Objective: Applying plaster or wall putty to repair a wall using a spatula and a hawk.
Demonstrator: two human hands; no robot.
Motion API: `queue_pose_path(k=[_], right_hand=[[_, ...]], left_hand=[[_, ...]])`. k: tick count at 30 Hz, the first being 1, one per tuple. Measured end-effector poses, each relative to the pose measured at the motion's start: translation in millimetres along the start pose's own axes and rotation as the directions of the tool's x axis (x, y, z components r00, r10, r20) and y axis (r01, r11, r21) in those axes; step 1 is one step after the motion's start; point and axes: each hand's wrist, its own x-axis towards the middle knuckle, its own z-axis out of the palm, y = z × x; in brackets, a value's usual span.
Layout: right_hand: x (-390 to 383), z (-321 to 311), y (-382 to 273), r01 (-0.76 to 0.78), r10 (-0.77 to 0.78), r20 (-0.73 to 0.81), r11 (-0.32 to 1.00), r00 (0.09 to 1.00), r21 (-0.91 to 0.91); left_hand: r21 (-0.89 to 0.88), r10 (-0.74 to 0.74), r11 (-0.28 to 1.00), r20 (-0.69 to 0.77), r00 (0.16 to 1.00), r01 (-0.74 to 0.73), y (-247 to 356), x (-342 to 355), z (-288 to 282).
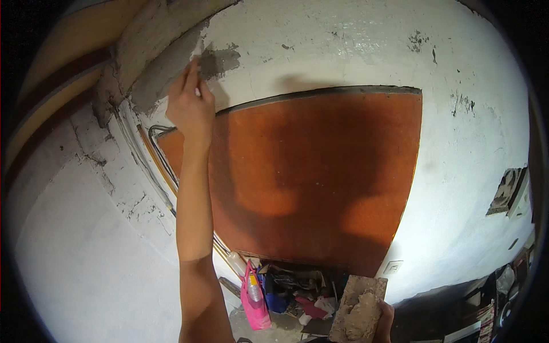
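Observation:
My left hand [191,108] is raised high, its fingers closed on a light-coloured scraper or trowel [198,50] held against a patch of grey plaster [220,63] on the white upper wall [314,51]. Low at the right, my right hand [384,317] grips a rectangular board [354,311] with a lump of pale brown plaster on it; most of that hand is hidden by the board and frame edge. Below the patched band is a large orange-brown panel [309,171] with dark shadows across it.
Cables and conduit [137,154] run down the cracked left corner. Below the panel lie a pink bag [254,303], a blue bag [274,300] and jumbled items. A socket [393,266] and a small recessed opening [506,191] are on the right wall. Dark clutter [480,308] fills the lower right.

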Motion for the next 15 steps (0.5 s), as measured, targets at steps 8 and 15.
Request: queue_pose_path(k=[8, 15], right_hand=[[-7, 9, -9, -0.03, 0.03, 0.003, 0.999, 1.0, -0.013], [-1, 14, -6, -0.028, 0.028, 0.004, 1.0, 1.0, 0.009]], left_hand=[[0.024, 0.283, 0.953, 0.287, 0.915, -0.302, 34, -43, 4], [0.067, 0.149, 0.986, 0.056, 0.987, -0.152, 9, -2, 12]])
